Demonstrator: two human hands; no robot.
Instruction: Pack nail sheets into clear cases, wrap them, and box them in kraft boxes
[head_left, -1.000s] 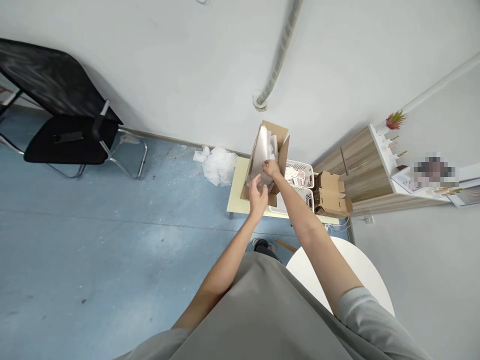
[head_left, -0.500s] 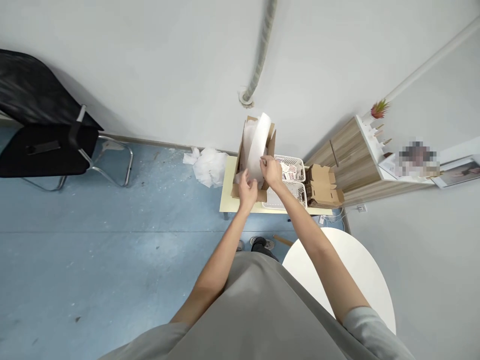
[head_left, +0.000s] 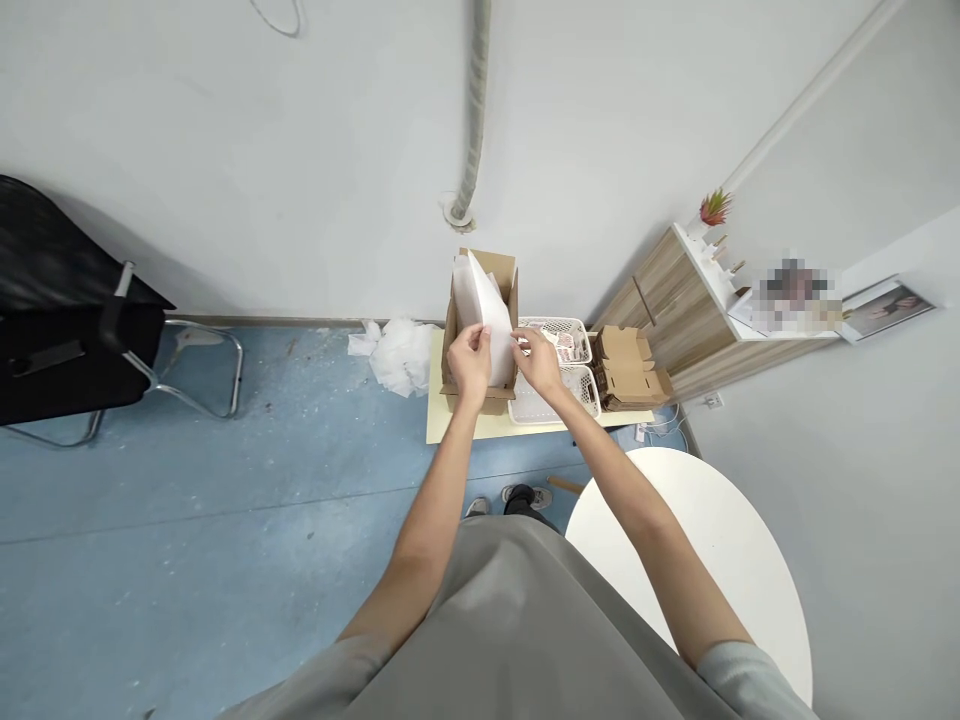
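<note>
A white foam sheet stands up out of an open cardboard box on a pale low table. My left hand is closed on the sheet's left edge. My right hand pinches its right lower edge, just above the white baskets. More white sheets sit deeper in the box, partly hidden.
Two white plastic baskets hold small packets. Folded cardboard boxes are stacked to their right, beside a wooden cabinet. Crumpled white wrap lies on the blue floor. A black chair stands far left. A round white table is near my right arm.
Both hands have come onto the foam sheet and drawn it up out of the box; my left hand moved from the box front to the sheet's left edge. The view shifted right.
</note>
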